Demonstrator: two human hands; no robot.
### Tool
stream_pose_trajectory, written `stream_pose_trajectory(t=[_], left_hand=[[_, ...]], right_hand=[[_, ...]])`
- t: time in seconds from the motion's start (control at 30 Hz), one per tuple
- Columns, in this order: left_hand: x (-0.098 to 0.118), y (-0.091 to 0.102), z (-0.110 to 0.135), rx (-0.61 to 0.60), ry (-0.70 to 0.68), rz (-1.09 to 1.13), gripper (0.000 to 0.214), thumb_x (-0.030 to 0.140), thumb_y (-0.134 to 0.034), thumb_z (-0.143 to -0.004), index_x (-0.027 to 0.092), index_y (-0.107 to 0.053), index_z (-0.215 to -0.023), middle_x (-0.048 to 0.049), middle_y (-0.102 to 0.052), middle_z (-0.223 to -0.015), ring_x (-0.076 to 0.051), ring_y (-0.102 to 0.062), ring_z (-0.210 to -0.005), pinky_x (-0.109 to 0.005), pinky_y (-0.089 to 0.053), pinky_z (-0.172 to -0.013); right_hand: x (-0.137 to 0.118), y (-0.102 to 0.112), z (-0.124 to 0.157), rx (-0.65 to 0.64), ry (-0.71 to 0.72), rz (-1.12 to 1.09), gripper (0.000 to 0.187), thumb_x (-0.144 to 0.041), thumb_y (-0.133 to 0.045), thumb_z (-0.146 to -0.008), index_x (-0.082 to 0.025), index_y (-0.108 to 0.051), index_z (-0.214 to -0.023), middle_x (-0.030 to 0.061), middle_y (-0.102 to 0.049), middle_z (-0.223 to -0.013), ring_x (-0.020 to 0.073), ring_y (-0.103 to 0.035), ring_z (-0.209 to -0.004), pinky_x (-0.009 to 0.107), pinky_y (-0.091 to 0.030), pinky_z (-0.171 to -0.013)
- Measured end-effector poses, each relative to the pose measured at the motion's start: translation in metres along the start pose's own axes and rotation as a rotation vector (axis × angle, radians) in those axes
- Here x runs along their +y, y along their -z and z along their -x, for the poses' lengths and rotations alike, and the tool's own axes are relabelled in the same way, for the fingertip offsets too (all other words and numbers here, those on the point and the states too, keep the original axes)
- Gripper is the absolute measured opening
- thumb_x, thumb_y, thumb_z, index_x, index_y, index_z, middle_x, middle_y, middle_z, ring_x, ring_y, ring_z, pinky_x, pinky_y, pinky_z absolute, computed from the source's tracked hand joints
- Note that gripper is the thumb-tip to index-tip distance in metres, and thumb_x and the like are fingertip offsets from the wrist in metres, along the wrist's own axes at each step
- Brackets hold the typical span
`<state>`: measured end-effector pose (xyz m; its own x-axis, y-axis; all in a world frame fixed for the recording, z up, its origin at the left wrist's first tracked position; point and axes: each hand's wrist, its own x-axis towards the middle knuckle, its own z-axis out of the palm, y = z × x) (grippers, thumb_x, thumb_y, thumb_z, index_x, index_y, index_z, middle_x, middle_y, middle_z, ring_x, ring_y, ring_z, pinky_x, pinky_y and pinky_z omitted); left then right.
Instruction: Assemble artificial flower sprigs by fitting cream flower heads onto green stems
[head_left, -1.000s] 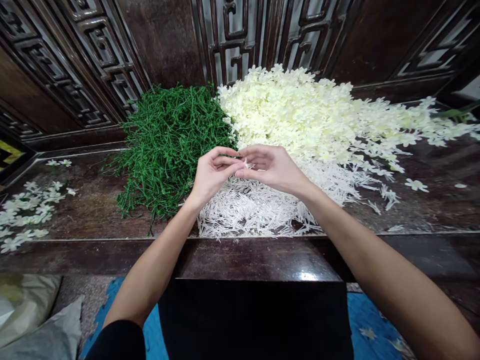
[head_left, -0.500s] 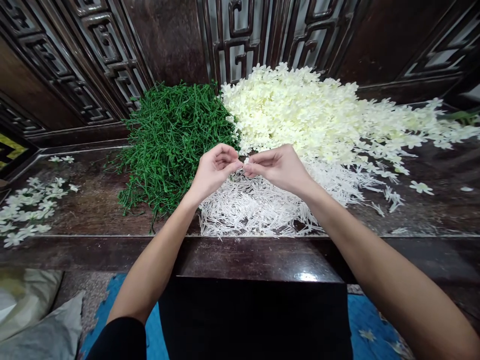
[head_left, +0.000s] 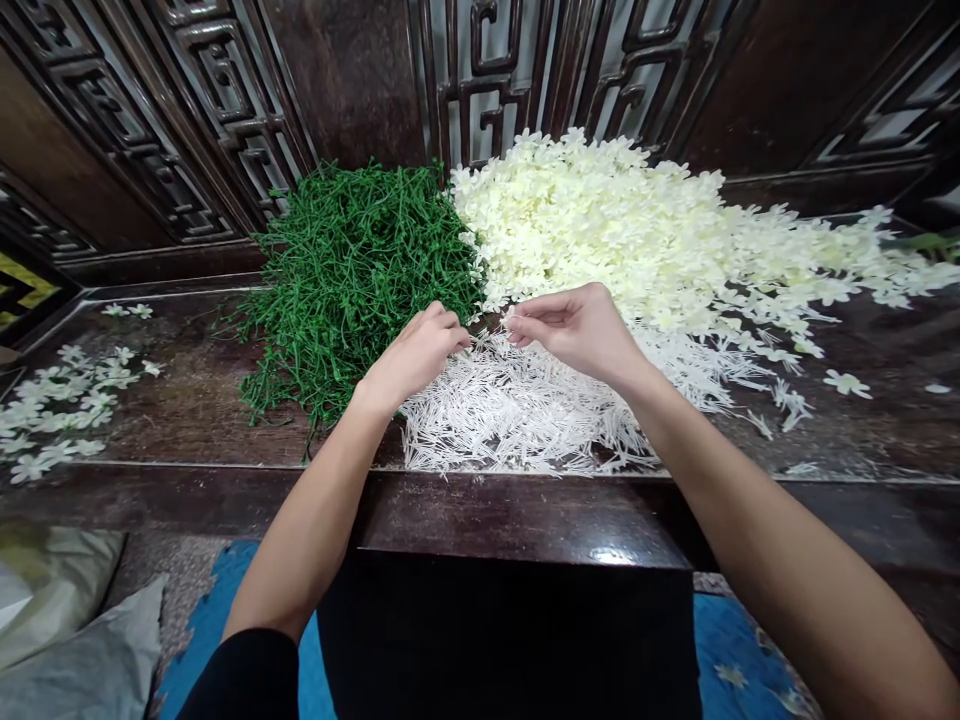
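Observation:
My right hand [head_left: 581, 330] is closed in a pinch on a small whitish piece [head_left: 508, 317], too small to tell its kind, above the far edge of a heap of thin white plastic sticks [head_left: 517, 410]. My left hand [head_left: 420, 355] hangs palm down by the left end of those sticks, with its fingers curled together; what they hold, if anything, is hidden. Beside and behind it lies a pile of green artificial stems [head_left: 367, 260]. A large mound of cream-white artificial flowers [head_left: 600, 220] rises behind my right hand.
Everything lies on a dark wooden bench [head_left: 195, 410] against a carved lattice back [head_left: 487, 60]. Several assembled white flowers with green stems [head_left: 60, 410] lie at the left. One loose flower [head_left: 846, 383] is at the right. Pale sacks [head_left: 90, 630] stand on the floor at lower left.
My hands have moved apart. The left turned palm down and dropped slightly left toward the white sticks; the right shifted a little right, still pinching the small whitish piece.

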<state>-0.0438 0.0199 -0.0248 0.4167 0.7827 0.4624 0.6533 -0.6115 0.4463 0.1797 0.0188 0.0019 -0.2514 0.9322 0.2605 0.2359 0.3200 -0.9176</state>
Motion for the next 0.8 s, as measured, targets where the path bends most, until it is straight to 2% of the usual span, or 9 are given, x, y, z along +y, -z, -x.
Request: stream_pose_trajectory(t=[0.07,0.1,0.23,0.37,0.47,0.57,0.8], left_hand=[[0.006,0.004,-0.003,-0.07,-0.041,-0.091,0.02,0.016,-0.05,-0.088,0.019,-0.069,-0.083,-0.0088,-0.066,-0.085,-0.024,-0.055,-0.091,-0.037,-0.047,-0.081],[0.01,0.006,-0.004,-0.068,-0.038,-0.111,0.021,0.017,-0.047,-0.091,0.018,-0.068,-0.087,-0.0099,-0.066,-0.091,-0.025,-0.056,-0.095,-0.037,-0.047,-0.083],[0.026,0.01,-0.008,0.048,0.005,-0.01,0.014,0.016,-0.05,-0.091,0.017,-0.064,-0.089,-0.0092,-0.067,-0.098,-0.02,-0.062,-0.093,-0.034,-0.051,-0.085],[0.032,0.005,-0.008,0.153,0.052,0.12,0.01,0.016,-0.057,-0.087,0.017,-0.068,-0.085,-0.0069,-0.071,-0.092,-0.016,-0.066,-0.082,-0.03,-0.054,-0.076],[0.033,0.001,-0.007,0.155,0.104,0.199,0.011,0.02,-0.061,-0.086,0.018,-0.072,-0.086,-0.0041,-0.073,-0.08,-0.015,-0.068,-0.072,-0.03,-0.055,-0.071],[0.034,-0.001,-0.006,0.166,0.138,0.263,0.015,0.022,-0.06,-0.088,0.019,-0.074,-0.088,-0.0035,-0.075,-0.078,-0.015,-0.069,-0.066,-0.029,-0.055,-0.069],[0.04,-0.001,-0.007,0.209,0.095,0.175,0.014,0.022,-0.065,-0.084,0.022,-0.078,-0.088,-0.0039,-0.077,-0.08,-0.015,-0.068,-0.067,-0.029,-0.054,-0.066]], right_hand=[[0.0,0.001,0.0,0.007,0.001,0.004,0.014,-0.029,-0.081,-0.071,-0.015,-0.079,-0.076,0.0097,-0.076,-0.073,0.0215,-0.072,-0.062,0.042,-0.067,-0.066],[0.0,0.001,0.0,0.009,0.004,0.01,0.015,-0.029,-0.08,-0.071,-0.015,-0.079,-0.077,0.0099,-0.076,-0.073,0.0215,-0.072,-0.062,0.042,-0.067,-0.066],[-0.002,0.0,0.001,0.012,0.012,0.038,0.013,-0.029,-0.076,-0.075,-0.016,-0.079,-0.079,0.009,-0.076,-0.076,0.0215,-0.073,-0.065,0.043,-0.066,-0.069],[-0.002,-0.002,0.002,-0.003,0.053,0.028,0.012,-0.029,-0.073,-0.078,-0.019,-0.078,-0.077,0.007,-0.076,-0.081,0.0222,-0.074,-0.073,0.044,-0.064,-0.074],[-0.003,-0.004,0.003,-0.027,0.083,0.02,0.011,-0.029,-0.07,-0.08,-0.021,-0.075,-0.073,0.0044,-0.076,-0.08,0.0217,-0.073,-0.075,0.043,-0.063,-0.075],[-0.004,-0.007,0.004,-0.029,0.088,0.011,0.009,-0.028,-0.07,-0.08,-0.021,-0.073,-0.075,0.004,-0.076,-0.08,0.0215,-0.073,-0.074,0.043,-0.063,-0.075],[-0.005,-0.011,0.006,-0.012,0.123,-0.017,0.011,-0.03,-0.07,-0.081,-0.019,-0.072,-0.078,0.0051,-0.075,-0.081,0.0221,-0.073,-0.073,0.043,-0.064,-0.075]])
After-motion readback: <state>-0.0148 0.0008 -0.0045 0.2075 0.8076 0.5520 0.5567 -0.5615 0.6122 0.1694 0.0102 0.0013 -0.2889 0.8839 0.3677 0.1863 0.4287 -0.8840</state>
